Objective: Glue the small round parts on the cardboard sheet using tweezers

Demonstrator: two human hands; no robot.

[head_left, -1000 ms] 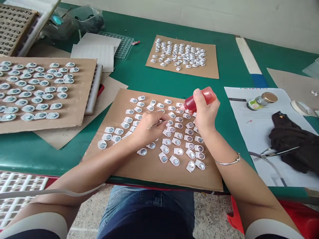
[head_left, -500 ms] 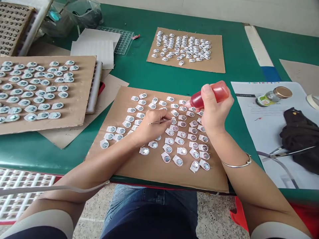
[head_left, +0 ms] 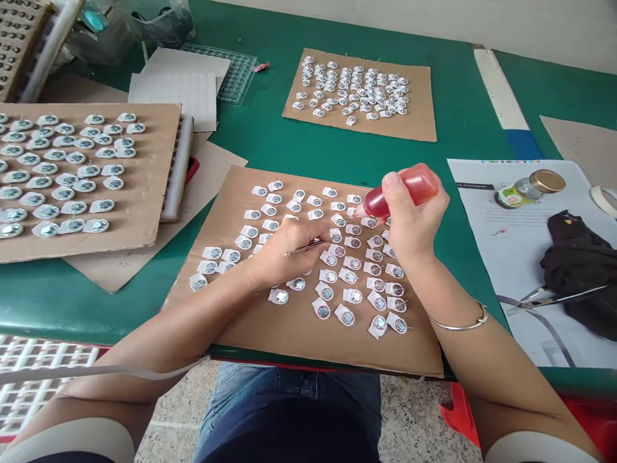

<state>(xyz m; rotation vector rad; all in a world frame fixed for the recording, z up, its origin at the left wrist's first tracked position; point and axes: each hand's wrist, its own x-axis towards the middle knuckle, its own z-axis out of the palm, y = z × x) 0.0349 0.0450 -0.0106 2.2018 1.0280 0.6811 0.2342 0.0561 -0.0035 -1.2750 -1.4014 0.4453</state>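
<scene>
My right hand (head_left: pixel 415 218) is wrapped round a red squeeze bottle (head_left: pixel 418 183), tilted with its pale nozzle pointing down and left, close over the small parts. In my left hand (head_left: pixel 294 247) is a thin metal tool like tweezers (head_left: pixel 306 247); its working tip is hard to make out. That hand rests low over the middle of a cardboard sheet (head_left: pixel 250 334). Rows of small round silver discs on white tabs (head_left: pixel 348 275) lie on the sheet, several showing a reddish tint. My left hand and forearm hide some of them.
More discs lie on a second cardboard (head_left: pixel 419 122) at the back and a raised cardboard (head_left: pixel 144 218) on the left. To the right, a glass jar (head_left: pixel 523 188), black cloth (head_left: pixel 573 263) and scissors-like metal tool (head_left: pixel 563 298) sit on white paper (head_left: pixel 475 238). Clear bins (head_left: pixel 159 26) stand back left.
The bottle and my right hand have shifted slightly left, with the nozzle moving from the right toward the neighbouring disc. My left hand has moved very little. The camera view has turned slightly.
</scene>
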